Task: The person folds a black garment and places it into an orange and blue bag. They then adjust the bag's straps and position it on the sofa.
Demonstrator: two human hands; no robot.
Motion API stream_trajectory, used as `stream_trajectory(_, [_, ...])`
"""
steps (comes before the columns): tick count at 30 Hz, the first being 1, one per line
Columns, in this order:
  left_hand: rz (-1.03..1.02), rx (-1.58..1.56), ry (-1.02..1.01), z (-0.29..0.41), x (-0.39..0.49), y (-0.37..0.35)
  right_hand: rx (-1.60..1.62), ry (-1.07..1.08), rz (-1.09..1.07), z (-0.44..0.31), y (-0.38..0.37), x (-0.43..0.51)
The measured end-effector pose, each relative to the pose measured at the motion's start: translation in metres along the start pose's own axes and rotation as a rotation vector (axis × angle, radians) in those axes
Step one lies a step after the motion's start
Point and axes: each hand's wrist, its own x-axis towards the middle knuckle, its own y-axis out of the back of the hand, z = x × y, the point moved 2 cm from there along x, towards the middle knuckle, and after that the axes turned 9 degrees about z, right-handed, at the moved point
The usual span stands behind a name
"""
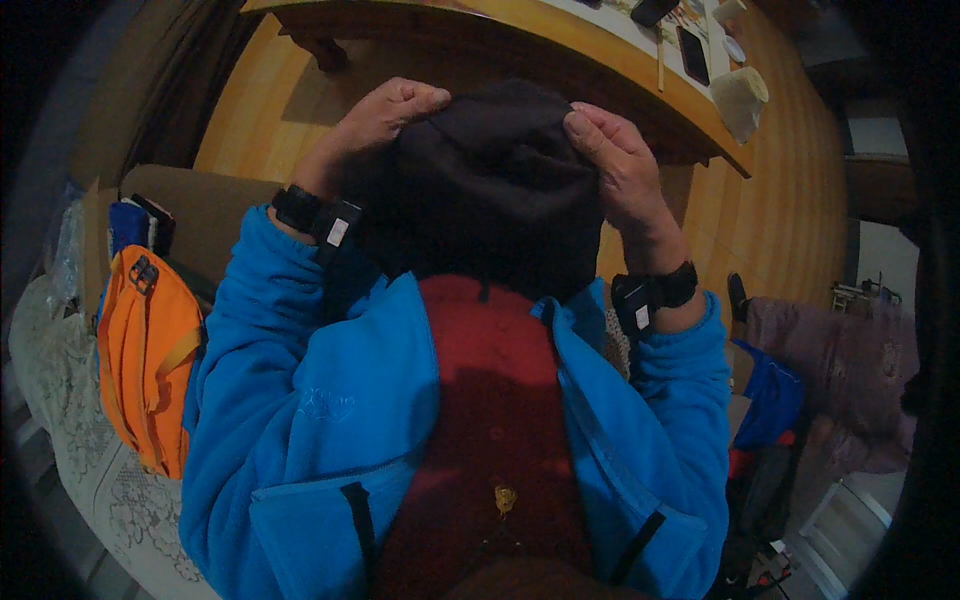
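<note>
A piece of dark cloth [502, 157] is stretched between my two hands, above my lap. My left hand [397, 109] pinches its upper left edge between thumb and fingers. At the upper right edge, my right hand [611, 142] grips the fabric the same way. Loose folds run across the middle of the cloth, and its lower part merges into dark shadow over my legs. What kind of item it is cannot be told. Each wrist wears a black strap, with a small black device [339, 225] on the left and another [637, 300] on the right.
Ahead stands a wooden table [465, 16], bearing a smartphone [693, 55] and a pale roll [739, 97] near its right end. An orange bag [150, 360] rests on the patterned seat cover [142, 517] at my left. A blue bag [769, 397] lies at my right.
</note>
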Motion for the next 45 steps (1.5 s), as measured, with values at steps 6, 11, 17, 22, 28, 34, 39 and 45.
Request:
stream_trajectory(6, [0.526,-0.129,0.11,0.027,0.013,-0.005,0.296,-0.085,0.138,0.003,0.002,0.001])
stream_trajectory(11, [0.428,0.241,-0.414,0.12,0.012,-0.021,0.244,-0.115,0.121,-0.003,0.002,0.006])
stream_trajectory(17, [0.318,0.439,-0.349,0.137,0.014,-0.02,0.246,-0.147,0.068,0.004,-0.004,0.008])
stream_trajectory(22, [0.318,0.053,-0.098,0.128,0.012,-0.019,-0.715,0.393,0.525,-0.021,-0.009,0.004])
stream_trajectory(28, [0.399,-0.007,-0.049,0.121,0.007,-0.018,-1.256,0.904,0.357,-0.04,-0.051,-0.021])
stream_trajectory(34, [0.172,-0.466,0.13,0.096,0.006,-0.01,-1.227,0.859,0.288,-0.04,-0.046,-0.014])
stream_trajectory(39, [0.338,-0.447,-0.048,0.123,-0.01,-0.015,-0.978,0.824,0.372,-0.044,-0.032,-0.014])
stream_trajectory(45, [0.196,-0.171,0.029,0.139,-0.012,0.003,-0.803,0.826,0.306,-0.044,-0.033,-0.014])
